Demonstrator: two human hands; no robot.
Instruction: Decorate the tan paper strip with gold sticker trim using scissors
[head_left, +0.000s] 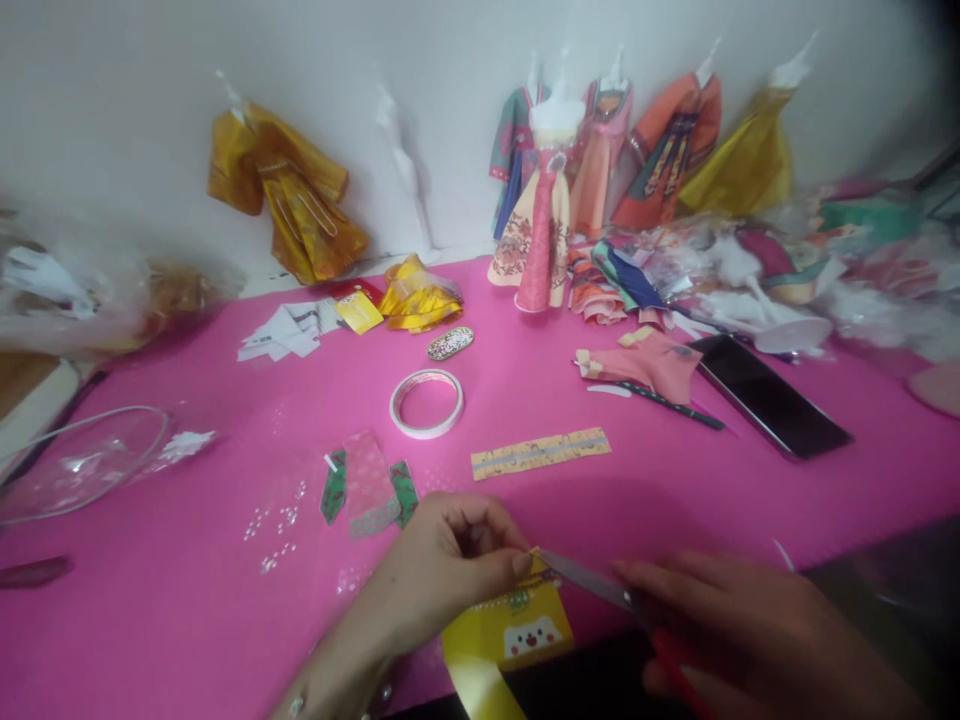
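My left hand (465, 560) is closed, thumb and finger pinching the end of a thin beaded trim (541, 577) in gold tones. Under it is a yellow card (551, 622) printed with a white bear face, and a yellow ribbon-like strip (480, 690) hangs from its lower side. My right hand (750, 620), partly blurred, is wrapped around red-handled scissors (592, 582). Their blade tips reach the trim beside my left fingertips. Whether the blades are parted is hard to make out.
On the pink tabletop (187, 640) lie a tape roll (426, 432), a patterned strip (541, 454), pink and green cut pieces (369, 475), scattered beads (277, 530) and a phone (772, 395). Several dressed doll forms (541, 220) stand along the wall, with plastic bags (862, 290) at right.
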